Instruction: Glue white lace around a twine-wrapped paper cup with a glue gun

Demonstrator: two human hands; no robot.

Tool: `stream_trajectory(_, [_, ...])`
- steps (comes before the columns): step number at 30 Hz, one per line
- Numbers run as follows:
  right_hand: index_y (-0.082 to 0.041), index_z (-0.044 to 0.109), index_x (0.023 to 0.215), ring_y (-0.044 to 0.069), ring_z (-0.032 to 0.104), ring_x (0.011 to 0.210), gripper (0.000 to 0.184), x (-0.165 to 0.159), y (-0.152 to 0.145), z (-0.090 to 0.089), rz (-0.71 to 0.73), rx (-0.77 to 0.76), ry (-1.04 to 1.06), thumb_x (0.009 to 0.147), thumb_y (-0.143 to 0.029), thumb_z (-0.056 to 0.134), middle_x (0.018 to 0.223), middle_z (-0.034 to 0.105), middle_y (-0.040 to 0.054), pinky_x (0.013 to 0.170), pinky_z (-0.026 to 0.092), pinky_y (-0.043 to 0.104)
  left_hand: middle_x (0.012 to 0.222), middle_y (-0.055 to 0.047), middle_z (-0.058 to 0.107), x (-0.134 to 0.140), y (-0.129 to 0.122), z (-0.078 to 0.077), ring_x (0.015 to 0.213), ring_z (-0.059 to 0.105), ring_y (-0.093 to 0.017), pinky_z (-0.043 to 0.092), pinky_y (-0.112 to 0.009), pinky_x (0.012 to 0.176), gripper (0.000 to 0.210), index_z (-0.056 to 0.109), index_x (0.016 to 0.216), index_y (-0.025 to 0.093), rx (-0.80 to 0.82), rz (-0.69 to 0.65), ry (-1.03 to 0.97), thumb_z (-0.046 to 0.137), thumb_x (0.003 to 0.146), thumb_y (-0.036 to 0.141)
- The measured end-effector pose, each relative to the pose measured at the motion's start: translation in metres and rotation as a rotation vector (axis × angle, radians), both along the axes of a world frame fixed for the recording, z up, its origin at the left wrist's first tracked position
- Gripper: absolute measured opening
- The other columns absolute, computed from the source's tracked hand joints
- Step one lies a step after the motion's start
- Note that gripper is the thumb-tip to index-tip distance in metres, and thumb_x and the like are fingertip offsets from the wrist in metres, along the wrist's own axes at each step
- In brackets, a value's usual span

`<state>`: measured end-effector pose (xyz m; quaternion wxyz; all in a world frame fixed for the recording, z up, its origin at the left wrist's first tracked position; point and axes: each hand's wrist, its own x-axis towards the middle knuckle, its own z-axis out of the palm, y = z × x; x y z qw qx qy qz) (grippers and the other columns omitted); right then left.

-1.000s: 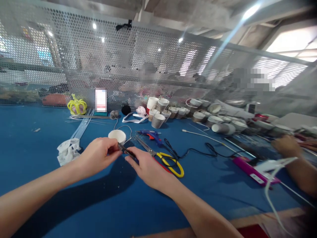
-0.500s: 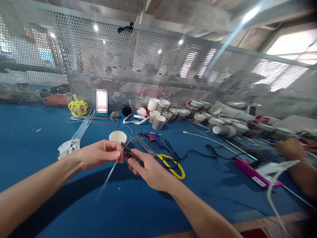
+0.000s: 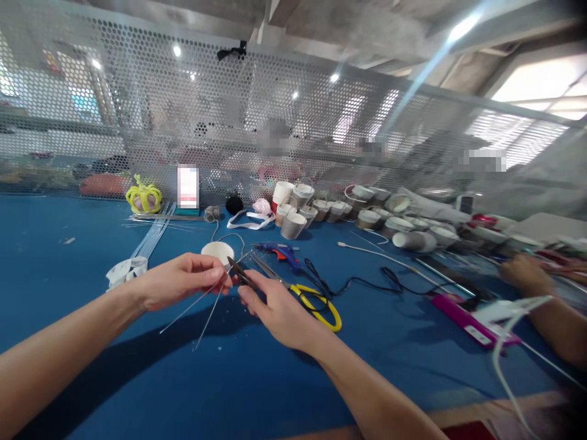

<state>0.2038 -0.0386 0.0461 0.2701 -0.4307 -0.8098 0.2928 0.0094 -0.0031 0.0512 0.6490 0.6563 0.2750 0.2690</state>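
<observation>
Thin pale wires (image 3: 210, 321) are pinched between the thumb and fingers of my left hand (image 3: 190, 282), and two of their ends spread down and toward me. My right hand (image 3: 270, 308) is closed round dark pliers (image 3: 242, 273), whose tips point up and left beside my left fingertips. The handles are mostly hidden in my palm. Just beyond my hands stands a white cup (image 3: 217, 252), its lower part covered by my fingers. Scissors with yellow handles (image 3: 332, 316) lie right of my right hand, near a blue glue gun (image 3: 287, 255).
Several grey-wrapped cups (image 3: 293, 226) line the back below a perforated metal screen (image 3: 275, 110). A bundle of clear strips (image 3: 153, 238) lies left. A purple box (image 3: 474, 322) and a black cord (image 3: 362, 282) lie right, near another person's hand (image 3: 527, 274).
The wire ends, bunched and blurred before, now splay into two separate strands. The pliers' tips have shifted slightly up and right, off the left fingers.
</observation>
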Motion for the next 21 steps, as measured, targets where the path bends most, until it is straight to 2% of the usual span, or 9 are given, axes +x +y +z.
stream_trajectory(3, [-0.017,0.053,0.103,0.013,0.055,0.067,0.025,0.0008,0.0005,0.0003,0.020,-0.033,0.019,0.092,-0.032,0.037,0.077,0.060,0.0020,0.065,0.043,0.026,0.066,-0.002,0.060,0.0001,0.0016,-0.0036,0.061,0.049,-0.011,0.034,-0.023,0.059,0.029,0.058,0.068,0.014,-0.221,-0.073,-0.116,0.064,0.073,0.041])
stream_trajectory(5, [-0.016,0.053,0.102,0.013,0.055,0.066,0.025,0.0002,0.0008,-0.0006,0.026,-0.042,0.015,0.091,-0.032,0.037,0.077,0.059,0.0021,0.064,0.043,0.026,0.062,0.000,0.059,0.0009,0.0009,-0.0043,0.058,0.048,-0.010,0.034,-0.022,0.059,0.026,0.058,0.066,0.014,-0.256,-0.045,-0.148,0.068,0.071,0.038])
stream_trajectory(10, [-0.016,0.054,0.106,0.016,0.057,0.080,0.023,-0.0021,0.0000,-0.0025,0.038,-0.013,-0.005,0.089,-0.028,0.043,0.092,0.063,0.0054,0.072,0.044,0.030,0.059,0.001,0.058,-0.0004,0.0008,-0.0041,0.055,0.047,-0.008,0.034,-0.022,0.057,0.024,0.056,0.064,0.014,-0.231,0.017,-0.109,0.066,0.073,0.034])
stream_trajectory(13, [-0.017,0.054,0.108,0.017,0.057,0.087,0.024,-0.0023,-0.0007,-0.0026,0.039,0.012,0.007,0.089,-0.028,0.043,0.104,0.062,0.0064,0.077,0.044,0.031,0.059,0.001,0.058,-0.0015,0.0020,-0.0062,0.056,0.047,-0.008,0.034,-0.022,0.057,0.024,0.057,0.065,0.013,-0.254,-0.010,-0.109,0.067,0.072,0.034])
stream_trajectory(17, [-0.017,0.053,0.111,0.018,0.057,0.091,0.025,-0.0017,-0.0012,-0.0011,0.018,0.035,-0.004,0.089,-0.027,0.043,0.108,0.061,0.0074,0.079,0.045,0.032,0.054,0.002,0.055,-0.0009,0.0029,-0.0078,0.054,0.046,-0.009,0.033,-0.022,0.056,0.024,0.058,0.070,0.014,-0.273,-0.038,-0.119,0.067,0.071,0.036])
stream_trajectory(19, [-0.017,0.053,0.111,0.018,0.058,0.091,0.025,-0.0016,-0.0013,-0.0007,0.006,0.051,-0.022,0.089,-0.026,0.044,0.107,0.062,0.0079,0.078,0.045,0.032,0.052,0.003,0.052,-0.0003,0.0026,-0.0059,0.053,0.044,-0.009,0.032,-0.022,0.055,0.025,0.056,0.068,0.015,-0.219,-0.002,-0.087,0.066,0.070,0.037])
stream_trajectory(21, [-0.018,0.053,0.110,0.019,0.058,0.090,0.025,-0.0022,-0.0013,-0.0021,-0.006,0.075,-0.052,0.089,-0.026,0.044,0.103,0.063,0.0081,0.077,0.046,0.033,0.051,0.005,0.047,0.0005,0.0012,-0.0023,0.051,0.039,-0.009,0.030,-0.022,0.053,0.024,0.053,0.063,0.016,-0.086,0.055,0.011,0.063,0.071,0.036])
